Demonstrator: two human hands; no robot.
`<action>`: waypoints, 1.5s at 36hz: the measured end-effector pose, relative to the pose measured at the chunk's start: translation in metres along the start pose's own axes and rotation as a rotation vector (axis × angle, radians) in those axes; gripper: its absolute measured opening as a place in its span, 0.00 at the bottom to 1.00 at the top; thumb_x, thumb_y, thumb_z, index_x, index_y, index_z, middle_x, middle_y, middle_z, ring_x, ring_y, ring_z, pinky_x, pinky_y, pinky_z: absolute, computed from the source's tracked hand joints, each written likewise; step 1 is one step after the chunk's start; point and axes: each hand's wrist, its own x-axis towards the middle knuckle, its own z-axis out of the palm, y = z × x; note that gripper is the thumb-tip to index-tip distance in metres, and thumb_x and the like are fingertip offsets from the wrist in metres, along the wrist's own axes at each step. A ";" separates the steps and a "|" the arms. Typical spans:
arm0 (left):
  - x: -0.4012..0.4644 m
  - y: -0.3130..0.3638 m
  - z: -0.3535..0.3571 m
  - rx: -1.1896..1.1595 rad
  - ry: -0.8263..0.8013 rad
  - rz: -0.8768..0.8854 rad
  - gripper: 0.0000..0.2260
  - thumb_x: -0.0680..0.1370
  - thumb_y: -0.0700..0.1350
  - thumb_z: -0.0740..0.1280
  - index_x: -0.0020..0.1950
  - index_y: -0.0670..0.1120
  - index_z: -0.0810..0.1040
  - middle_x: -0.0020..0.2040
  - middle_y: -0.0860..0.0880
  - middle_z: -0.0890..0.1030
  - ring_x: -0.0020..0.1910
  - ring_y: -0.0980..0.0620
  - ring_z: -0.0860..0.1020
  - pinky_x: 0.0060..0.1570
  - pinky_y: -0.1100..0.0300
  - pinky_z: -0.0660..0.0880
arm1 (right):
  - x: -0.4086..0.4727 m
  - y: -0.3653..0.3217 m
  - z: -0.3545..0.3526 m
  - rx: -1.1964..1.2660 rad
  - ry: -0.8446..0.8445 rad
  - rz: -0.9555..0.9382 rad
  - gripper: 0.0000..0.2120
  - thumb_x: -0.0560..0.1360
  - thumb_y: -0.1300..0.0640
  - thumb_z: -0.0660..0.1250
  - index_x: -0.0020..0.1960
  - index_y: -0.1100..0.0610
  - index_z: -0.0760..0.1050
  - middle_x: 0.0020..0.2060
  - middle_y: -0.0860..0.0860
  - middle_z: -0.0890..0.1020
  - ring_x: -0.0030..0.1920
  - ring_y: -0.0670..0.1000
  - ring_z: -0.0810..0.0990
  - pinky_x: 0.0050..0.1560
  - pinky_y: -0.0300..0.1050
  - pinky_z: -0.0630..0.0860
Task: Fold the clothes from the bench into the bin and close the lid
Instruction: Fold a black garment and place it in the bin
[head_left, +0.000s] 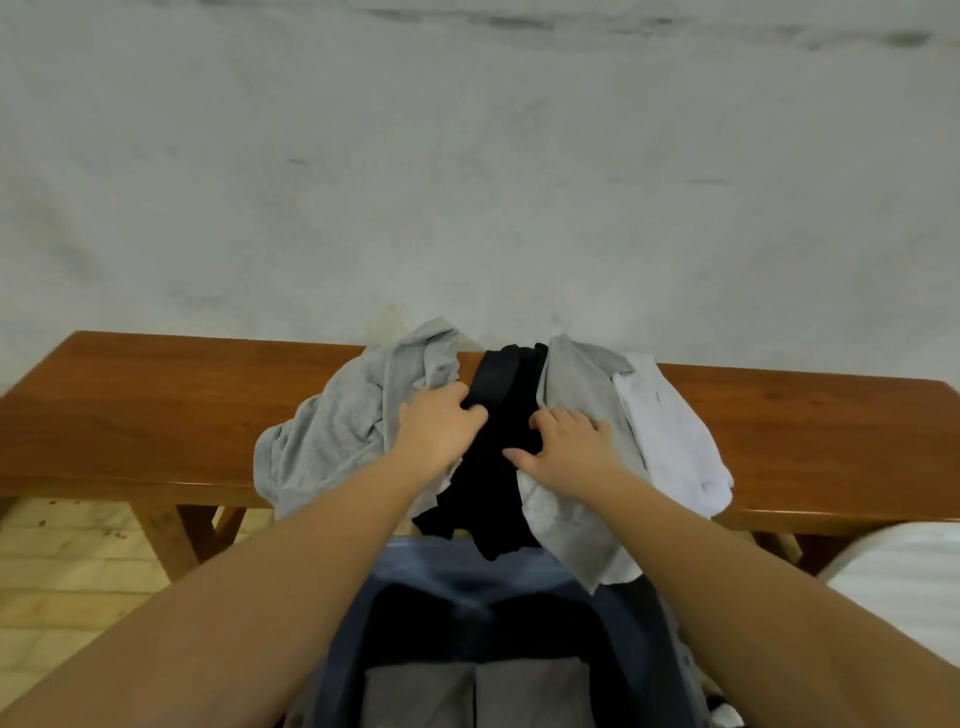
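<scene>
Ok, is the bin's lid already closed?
No, the blue bin below the bench is open, with folded grey cloth visible inside it.

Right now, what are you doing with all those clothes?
A person is sorting a pile on the wooden bench. The left hand grips the black garment in the middle, and the right hand rests on the grey garment beside it. The blue bin stands open below, with something grey already inside.
</scene>
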 end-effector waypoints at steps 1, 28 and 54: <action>0.002 0.007 -0.009 -0.182 -0.021 -0.051 0.12 0.78 0.48 0.62 0.44 0.39 0.75 0.38 0.42 0.77 0.40 0.44 0.76 0.42 0.52 0.69 | -0.001 0.000 -0.002 0.016 -0.022 -0.014 0.29 0.76 0.32 0.58 0.69 0.49 0.67 0.66 0.47 0.72 0.68 0.53 0.69 0.68 0.54 0.61; -0.039 0.176 -0.188 -1.055 0.137 0.090 0.09 0.84 0.47 0.59 0.57 0.45 0.77 0.56 0.45 0.81 0.53 0.48 0.81 0.45 0.57 0.79 | -0.051 -0.067 -0.182 1.099 0.179 -0.117 0.11 0.79 0.55 0.61 0.60 0.46 0.67 0.50 0.43 0.79 0.48 0.41 0.79 0.43 0.37 0.74; -0.174 0.217 -0.281 -0.569 0.204 0.101 0.15 0.73 0.34 0.64 0.59 0.45 0.76 0.54 0.41 0.80 0.51 0.41 0.80 0.53 0.48 0.80 | -0.161 -0.089 -0.283 1.024 0.332 -0.082 0.07 0.79 0.59 0.54 0.49 0.55 0.71 0.43 0.51 0.78 0.39 0.50 0.76 0.52 0.51 0.81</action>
